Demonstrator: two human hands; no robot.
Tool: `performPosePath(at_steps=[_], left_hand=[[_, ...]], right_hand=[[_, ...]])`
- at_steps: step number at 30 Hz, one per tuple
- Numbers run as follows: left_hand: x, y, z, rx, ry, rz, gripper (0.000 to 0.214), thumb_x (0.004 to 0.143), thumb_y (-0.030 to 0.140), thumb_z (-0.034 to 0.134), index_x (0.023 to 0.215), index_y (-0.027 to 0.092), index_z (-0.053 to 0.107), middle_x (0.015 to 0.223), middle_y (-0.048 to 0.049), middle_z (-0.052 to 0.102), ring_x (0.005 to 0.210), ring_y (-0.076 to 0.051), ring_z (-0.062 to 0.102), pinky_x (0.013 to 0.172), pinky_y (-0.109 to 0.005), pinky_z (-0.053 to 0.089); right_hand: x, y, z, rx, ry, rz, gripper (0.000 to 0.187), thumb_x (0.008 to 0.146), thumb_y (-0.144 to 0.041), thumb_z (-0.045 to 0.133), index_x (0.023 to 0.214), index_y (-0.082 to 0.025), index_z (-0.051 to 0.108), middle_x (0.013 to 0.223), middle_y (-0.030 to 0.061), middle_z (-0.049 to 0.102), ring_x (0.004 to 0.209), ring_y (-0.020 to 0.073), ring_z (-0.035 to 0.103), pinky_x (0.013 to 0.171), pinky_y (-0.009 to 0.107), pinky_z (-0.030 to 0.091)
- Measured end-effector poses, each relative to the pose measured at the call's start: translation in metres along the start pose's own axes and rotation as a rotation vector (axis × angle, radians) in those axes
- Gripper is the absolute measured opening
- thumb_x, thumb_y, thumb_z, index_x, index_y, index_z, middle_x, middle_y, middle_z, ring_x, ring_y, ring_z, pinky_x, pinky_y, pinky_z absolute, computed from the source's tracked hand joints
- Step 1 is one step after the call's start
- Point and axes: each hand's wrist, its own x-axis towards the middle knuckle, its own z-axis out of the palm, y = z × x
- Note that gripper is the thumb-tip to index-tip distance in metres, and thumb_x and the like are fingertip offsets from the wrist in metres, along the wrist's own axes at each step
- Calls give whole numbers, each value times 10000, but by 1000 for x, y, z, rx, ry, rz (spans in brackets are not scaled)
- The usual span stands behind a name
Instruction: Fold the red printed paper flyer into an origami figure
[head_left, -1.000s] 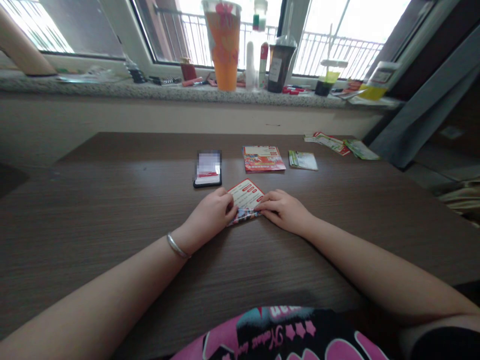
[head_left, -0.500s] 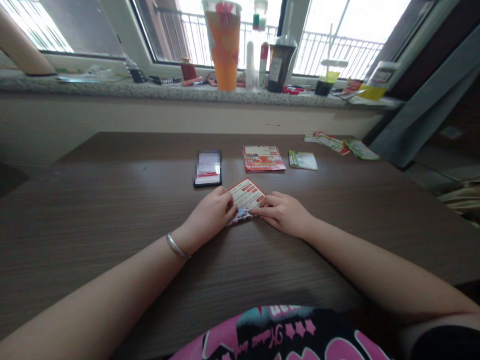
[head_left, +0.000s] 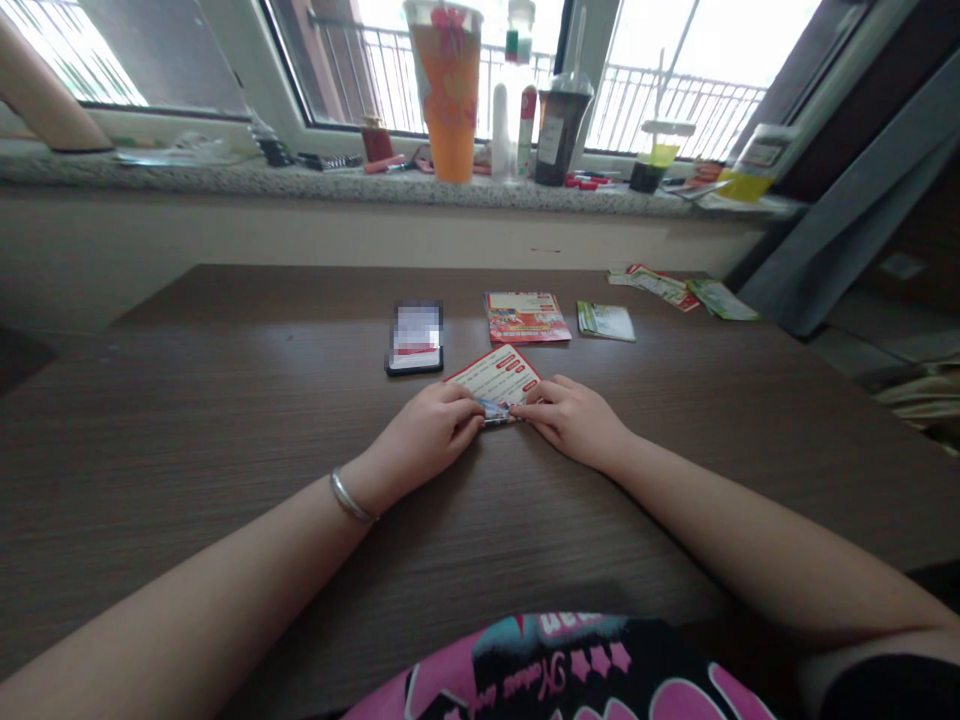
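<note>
A printed paper leaflet [head_left: 495, 375], cream with red markings, lies on the brown table between my hands. Its near edge is folded up, showing a bluish printed strip. My left hand [head_left: 439, 420] is closed on the left end of that fold, thumb in front and fingers on top. On the right end, my right hand [head_left: 574, 415] pinches the fold with its fingers. Parts of the leaflet are hidden under the fingers of both hands.
Beyond the leaflet lie a phone [head_left: 415, 340], a stack of red leaflets [head_left: 527, 318] and a small pile of greenish cards [head_left: 606, 321]. More strips of printed paper [head_left: 664, 287] lie at the far right. Cups, including an orange drink [head_left: 448, 100], stand on the windowsill [head_left: 300, 185].
The leaflet has turned slightly and shifted a little away from me. My left hand has slid right along the fold, closer to my right hand, which has barely moved.
</note>
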Motion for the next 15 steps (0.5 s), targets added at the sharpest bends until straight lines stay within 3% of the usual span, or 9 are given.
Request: performPosePath(at_steps=[15], left_hand=[[-3, 16, -6, 274, -125, 28, 242, 929, 231, 465, 1057, 163, 658, 1028, -102, 648, 1010, -239, 597, 932, -403, 498]], right_hand=[[1, -2, -1, -1, -32, 36, 280, 951, -263, 473, 1122, -278, 694, 1008, 66, 658, 894, 194, 524, 793, 325, 442]])
